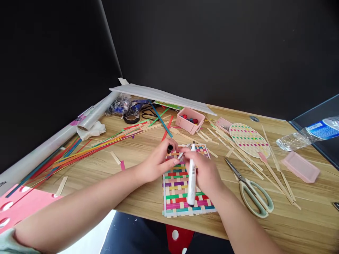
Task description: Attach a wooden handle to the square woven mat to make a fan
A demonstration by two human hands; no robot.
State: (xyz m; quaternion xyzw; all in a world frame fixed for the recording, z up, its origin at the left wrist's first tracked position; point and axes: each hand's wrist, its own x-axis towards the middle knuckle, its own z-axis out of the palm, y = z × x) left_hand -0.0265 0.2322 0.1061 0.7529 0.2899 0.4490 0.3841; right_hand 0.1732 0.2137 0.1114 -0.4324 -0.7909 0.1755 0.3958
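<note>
A square mat (182, 197) woven from coloured strips lies on the wooden desk (137, 190) near its front edge. My right hand (205, 169) hovers over the mat and grips a white marker (191, 176) with a black tip pointing up. My left hand (159, 162) is beside it, fingers closed around the marker's black cap (170, 148). Both hands sit close together above the far half of the mat.
Scissors (251, 192) lie right of the mat. A round woven piece (249, 139), loose bamboo strips, a pink box (190, 120), a pink lid (300, 166) and a water bottle (307, 135) are at the right. Coloured sticks (87, 148) fan out at left.
</note>
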